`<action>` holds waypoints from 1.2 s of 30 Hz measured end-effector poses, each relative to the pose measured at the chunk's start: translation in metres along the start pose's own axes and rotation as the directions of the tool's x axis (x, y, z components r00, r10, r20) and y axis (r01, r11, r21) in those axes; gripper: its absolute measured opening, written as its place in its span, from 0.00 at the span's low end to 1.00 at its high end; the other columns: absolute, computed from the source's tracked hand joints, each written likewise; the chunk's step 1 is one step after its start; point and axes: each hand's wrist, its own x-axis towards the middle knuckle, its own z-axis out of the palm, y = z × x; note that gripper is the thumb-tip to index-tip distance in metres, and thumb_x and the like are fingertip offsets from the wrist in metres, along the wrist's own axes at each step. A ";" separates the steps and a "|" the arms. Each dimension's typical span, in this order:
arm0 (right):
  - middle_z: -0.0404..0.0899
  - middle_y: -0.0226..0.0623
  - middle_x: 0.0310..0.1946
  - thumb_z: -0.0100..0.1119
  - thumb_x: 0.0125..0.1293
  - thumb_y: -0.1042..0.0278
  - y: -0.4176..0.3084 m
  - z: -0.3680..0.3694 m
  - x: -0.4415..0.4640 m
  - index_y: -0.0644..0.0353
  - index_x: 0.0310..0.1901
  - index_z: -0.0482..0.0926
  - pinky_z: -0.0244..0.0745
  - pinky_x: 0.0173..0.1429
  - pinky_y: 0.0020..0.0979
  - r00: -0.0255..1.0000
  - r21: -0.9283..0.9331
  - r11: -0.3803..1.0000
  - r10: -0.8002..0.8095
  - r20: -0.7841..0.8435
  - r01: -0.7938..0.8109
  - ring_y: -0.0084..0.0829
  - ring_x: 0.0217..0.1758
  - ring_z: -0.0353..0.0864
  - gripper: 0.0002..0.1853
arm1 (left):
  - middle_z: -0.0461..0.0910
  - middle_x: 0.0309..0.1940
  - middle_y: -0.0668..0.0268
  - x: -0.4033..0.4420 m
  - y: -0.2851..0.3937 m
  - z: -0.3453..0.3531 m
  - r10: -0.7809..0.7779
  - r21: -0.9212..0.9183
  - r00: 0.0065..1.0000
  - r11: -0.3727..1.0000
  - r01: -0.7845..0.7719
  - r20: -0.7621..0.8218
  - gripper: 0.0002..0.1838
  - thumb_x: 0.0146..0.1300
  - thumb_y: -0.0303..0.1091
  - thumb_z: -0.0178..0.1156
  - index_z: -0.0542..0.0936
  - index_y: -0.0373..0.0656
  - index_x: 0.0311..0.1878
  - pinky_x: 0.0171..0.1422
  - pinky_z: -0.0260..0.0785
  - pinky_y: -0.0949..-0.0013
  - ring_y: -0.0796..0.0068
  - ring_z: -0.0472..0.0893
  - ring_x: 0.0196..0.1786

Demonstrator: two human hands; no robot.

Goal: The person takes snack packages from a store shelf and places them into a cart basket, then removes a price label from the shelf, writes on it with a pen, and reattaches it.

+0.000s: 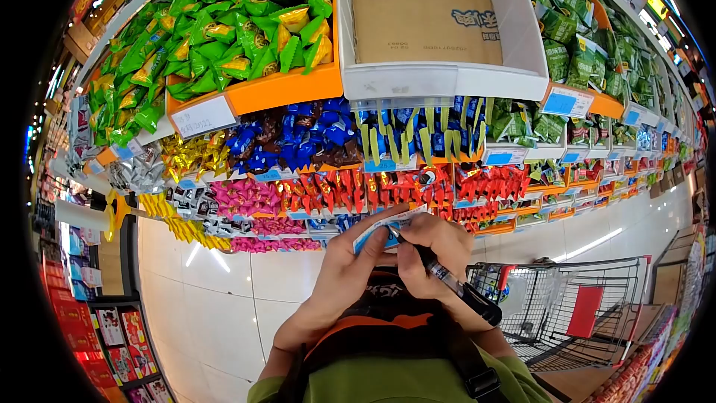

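My left hand [349,260] is closed on the edge of a small white and blue price card [371,233], with the thumb lying on its face. In my right hand [435,246] is a black pen [446,277], slanting down to the right. The pen's tip points at the card; whether it touches is too small to tell. Both hands are close together in front of my chest, before the candy shelves. Fingers cover part of the card, and its print is unreadable.
Ahead, a white bin [440,78] holds a cardboard box [425,19]. Green-wrapped candies [253,22] fill the orange-edged bin to its left. Blue-wrapped candies [298,134] and red packets [321,190] lie lower. A shopping cart [567,306] stands at the right on the tiled floor [201,298].
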 end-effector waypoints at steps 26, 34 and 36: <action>0.76 0.43 0.23 0.58 0.48 0.80 0.000 0.007 0.006 0.65 0.33 0.75 0.72 0.26 0.28 0.995 -0.011 0.996 -0.091 -0.029 0.091 0.33 0.20 0.77 0.08 | 0.74 0.57 0.56 -0.002 0.002 -0.004 0.064 0.159 0.998 0.985 -0.066 0.015 0.21 0.75 0.37 0.43 0.67 0.34 0.65 0.56 0.76 0.67 0.69 0.78 0.54; 0.73 0.41 0.20 0.58 0.45 0.82 0.002 0.009 0.008 0.66 0.30 0.75 0.70 0.23 0.29 0.991 -0.001 0.993 -0.117 -0.061 0.117 0.35 0.17 0.74 0.07 | 0.74 0.57 0.56 -0.002 0.000 -0.003 0.074 0.164 0.997 0.984 -0.074 0.010 0.21 0.75 0.38 0.43 0.68 0.35 0.65 0.55 0.77 0.68 0.70 0.78 0.54; 0.76 0.44 0.23 0.59 0.48 0.77 0.004 0.008 0.002 0.66 0.32 0.76 0.74 0.28 0.30 0.995 -0.019 0.996 -0.088 -0.051 0.087 0.35 0.21 0.78 0.07 | 0.74 0.58 0.56 -0.002 0.002 -0.003 0.067 0.184 0.998 0.981 -0.068 0.011 0.21 0.75 0.37 0.43 0.68 0.35 0.64 0.55 0.77 0.68 0.69 0.78 0.54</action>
